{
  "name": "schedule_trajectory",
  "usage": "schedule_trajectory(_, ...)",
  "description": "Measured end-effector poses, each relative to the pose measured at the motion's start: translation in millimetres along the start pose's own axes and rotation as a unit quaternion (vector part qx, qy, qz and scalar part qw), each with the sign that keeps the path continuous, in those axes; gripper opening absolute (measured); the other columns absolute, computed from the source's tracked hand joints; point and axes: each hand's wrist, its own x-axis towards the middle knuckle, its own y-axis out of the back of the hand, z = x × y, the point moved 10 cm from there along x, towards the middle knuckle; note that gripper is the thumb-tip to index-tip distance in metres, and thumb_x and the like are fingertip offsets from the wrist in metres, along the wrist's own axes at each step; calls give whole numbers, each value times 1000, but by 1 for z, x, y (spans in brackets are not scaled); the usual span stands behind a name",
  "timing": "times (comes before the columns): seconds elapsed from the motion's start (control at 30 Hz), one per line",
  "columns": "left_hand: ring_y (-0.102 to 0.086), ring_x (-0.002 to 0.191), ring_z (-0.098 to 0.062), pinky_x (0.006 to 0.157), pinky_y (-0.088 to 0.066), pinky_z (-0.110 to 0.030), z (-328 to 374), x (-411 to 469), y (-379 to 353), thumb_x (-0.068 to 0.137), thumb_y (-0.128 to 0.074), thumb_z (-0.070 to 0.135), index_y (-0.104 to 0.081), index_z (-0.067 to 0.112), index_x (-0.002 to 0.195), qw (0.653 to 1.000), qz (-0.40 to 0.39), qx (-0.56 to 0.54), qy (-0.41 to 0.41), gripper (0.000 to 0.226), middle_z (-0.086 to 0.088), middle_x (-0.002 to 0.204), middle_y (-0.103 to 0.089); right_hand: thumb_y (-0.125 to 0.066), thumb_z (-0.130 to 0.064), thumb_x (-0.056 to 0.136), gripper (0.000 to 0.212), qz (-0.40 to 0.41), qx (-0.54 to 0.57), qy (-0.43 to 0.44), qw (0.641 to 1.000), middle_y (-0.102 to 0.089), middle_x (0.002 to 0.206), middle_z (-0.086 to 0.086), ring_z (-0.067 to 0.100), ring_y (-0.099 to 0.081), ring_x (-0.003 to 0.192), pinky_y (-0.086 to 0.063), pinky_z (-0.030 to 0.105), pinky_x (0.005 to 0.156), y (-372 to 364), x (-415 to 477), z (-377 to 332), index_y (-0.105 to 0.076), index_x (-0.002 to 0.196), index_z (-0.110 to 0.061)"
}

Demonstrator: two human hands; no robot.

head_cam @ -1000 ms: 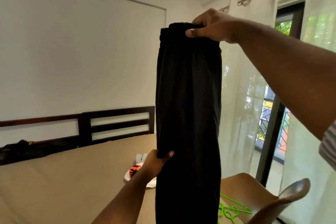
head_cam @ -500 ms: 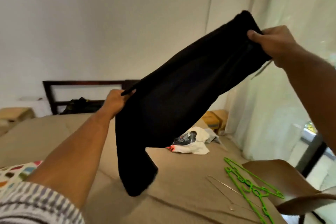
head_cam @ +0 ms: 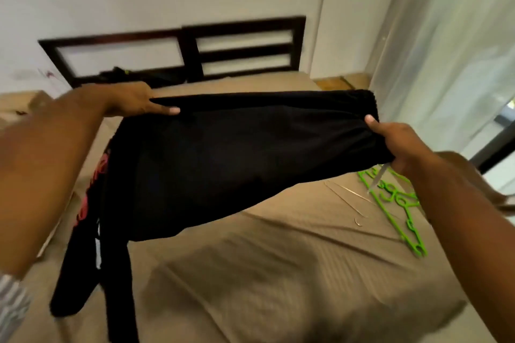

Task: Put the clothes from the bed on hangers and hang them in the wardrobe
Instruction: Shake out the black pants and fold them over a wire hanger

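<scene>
The black trousers (head_cam: 237,153) are stretched roughly level above the bed (head_cam: 278,273), held at both ends. The left hand (head_cam: 131,100) pinches the far fold, thumb on top of the cloth. The right hand (head_cam: 390,142) has its grip clamped on the gathered waistband end. At the left the legs drop to the mattress, over what may be another dark garment with pink print (head_cam: 92,198) (motion blur makes that hard to settle). Beside the right hand, green hangers (head_cam: 395,211) and a thin wire hanger (head_cam: 345,198) lie on the sheet.
</scene>
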Motion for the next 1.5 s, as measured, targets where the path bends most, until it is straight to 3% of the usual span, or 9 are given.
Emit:
schedule_trajectory(0.1,-67,91,-29,83,-50,-35,2,80,-110,84,-72,54,-78,12,97,996,-41,73,8,44,-12,95,-73,-75,-41,88,31,48,-41,-62,996,-74,86,7,23,-70,78,-54,36,75,36,20,90,-70,82,-11)
schedule_trajectory(0.17,-61,110,-33,92,-48,-37,6,123,-198,91,-70,42,-70,14,118,992,-9,126,5,38,-15,121,-66,-76,-57,81,45,72,-116,-107,985,-73,89,9,26,-69,80,-56,42,75,67,41,169,-70,79,-12)
schedule_trajectory(0.3,-47,131,-34,105,-41,-45,36,138,-409,93,-63,35,-49,21,140,986,-5,158,-49,52,-11,146,-44,-79,-54,74,69,69,-299,-186,933,-68,121,20,37,-66,110,-52,53,98,117,65,351,-62,127,-13)
schedule_trajectory(0.5,1,156,-26,125,-5,-48,56,88,-624,97,-50,56,-4,23,161,975,-143,157,-59,85,-3,169,8,-56,-47,90,63,33,-494,-8,869,-46,149,18,40,-42,137,-35,51,114,53,22,410,-52,145,-16)
schedule_trajectory(0.7,6,156,-18,126,-10,-46,39,91,-638,99,-52,51,0,27,161,978,-154,116,-77,85,6,168,13,-52,-67,92,87,-132,-558,-115,811,12,169,3,30,22,153,-9,61,120,10,18,491,-16,161,-26)
schedule_trajectory(0.97,-25,150,-19,121,-29,-40,-4,56,-592,99,-56,29,-36,21,153,998,-38,-27,34,58,1,162,-28,-50,-65,94,89,-203,-618,-175,740,18,168,4,30,24,152,-6,62,120,8,32,502,-8,162,-25)
schedule_trajectory(1.2,-55,120,-23,103,-47,-44,-100,-22,-544,94,-59,17,-58,20,128,985,102,-73,121,35,-2,128,-58,-56,-60,93,89,-174,-663,-225,693,8,168,13,42,16,152,-4,65,119,-1,45,487,-16,161,-18)
schedule_trajectory(1.37,-47,126,-31,97,-43,-53,-213,-98,-485,90,-67,31,-47,19,132,921,235,-27,310,48,-9,136,-50,-61,-37,92,67,-18,-623,-215,752,-22,159,19,45,-19,145,-17,63,118,-56,11,429,-39,149,-12)
schedule_trajectory(1.5,-27,144,-41,112,-27,-60,-350,-165,-499,91,-62,55,-20,10,155,789,153,-183,566,89,-20,160,-24,-66,-22,89,43,4,-564,12,826,-50,132,20,46,-46,120,-42,57,97,-217,-73,380,-58,131,-17)
